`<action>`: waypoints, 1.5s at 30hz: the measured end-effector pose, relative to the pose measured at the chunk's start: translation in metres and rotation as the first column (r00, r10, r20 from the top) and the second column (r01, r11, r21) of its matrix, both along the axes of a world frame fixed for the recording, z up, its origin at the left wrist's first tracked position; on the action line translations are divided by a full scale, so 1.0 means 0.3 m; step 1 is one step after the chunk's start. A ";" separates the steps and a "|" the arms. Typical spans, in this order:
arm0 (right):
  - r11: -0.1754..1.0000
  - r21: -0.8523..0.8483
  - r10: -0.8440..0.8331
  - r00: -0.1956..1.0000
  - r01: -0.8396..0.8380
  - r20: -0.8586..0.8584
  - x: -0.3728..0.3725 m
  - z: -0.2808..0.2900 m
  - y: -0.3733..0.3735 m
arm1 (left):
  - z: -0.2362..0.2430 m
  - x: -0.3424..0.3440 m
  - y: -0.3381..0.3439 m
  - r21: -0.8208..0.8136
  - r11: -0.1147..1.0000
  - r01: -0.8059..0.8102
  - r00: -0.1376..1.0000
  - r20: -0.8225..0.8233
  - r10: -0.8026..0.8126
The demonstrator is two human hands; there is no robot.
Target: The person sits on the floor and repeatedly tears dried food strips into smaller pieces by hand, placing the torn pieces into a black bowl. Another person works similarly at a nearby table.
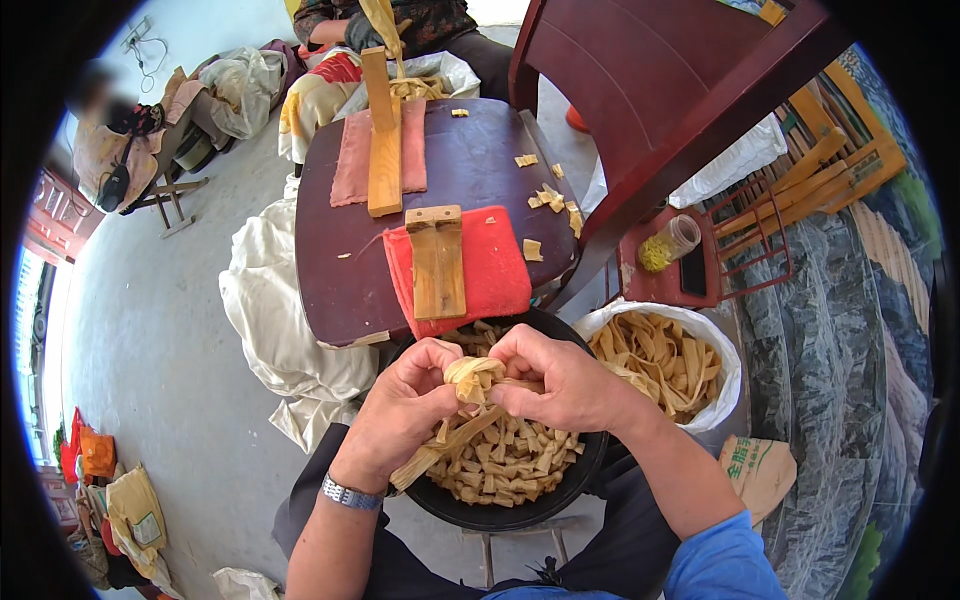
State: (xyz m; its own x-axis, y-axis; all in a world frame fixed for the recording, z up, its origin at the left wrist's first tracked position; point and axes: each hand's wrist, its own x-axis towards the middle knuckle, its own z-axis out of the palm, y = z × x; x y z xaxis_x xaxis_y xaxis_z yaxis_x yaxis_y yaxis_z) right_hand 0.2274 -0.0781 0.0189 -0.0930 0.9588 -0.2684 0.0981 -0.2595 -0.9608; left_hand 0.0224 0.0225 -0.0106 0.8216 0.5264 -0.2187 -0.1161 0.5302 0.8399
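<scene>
Between my two hands is a pale tan strip that looks like tofu skin, looped into a knot, with a loose tail hanging to the lower left. My left hand pinches the knot's left side between thumb and fingers. From the right, my right hand grips the same knot and a short end of the strip. Directly below is a black tub holding many small knotted pieces. Beside it on the right, a white sack holds loose long strips.
A dark red chair seat ahead bears a wooden block on a red cloth, a wooden bar on a pink cloth, and scattered scraps. Across it, another person's gloved hand holds a strip. A jar stands at right.
</scene>
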 end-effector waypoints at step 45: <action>0.959 -0.040 0.283 0.928 -0.282 0.242 0.098 -0.092 -0.024 | 0.045 -0.104 -0.040 0.671 0.502 0.546 0.804 -0.589 -0.088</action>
State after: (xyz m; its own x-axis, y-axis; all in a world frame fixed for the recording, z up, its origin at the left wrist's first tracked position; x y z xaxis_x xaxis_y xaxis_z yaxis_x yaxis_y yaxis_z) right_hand 0.2567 -0.0854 -0.0085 -0.2910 0.9012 -0.3213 0.3978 -0.1914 -0.8973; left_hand -0.0086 0.0106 0.0027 0.8959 0.3803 -0.2295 0.3950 -0.4460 0.8031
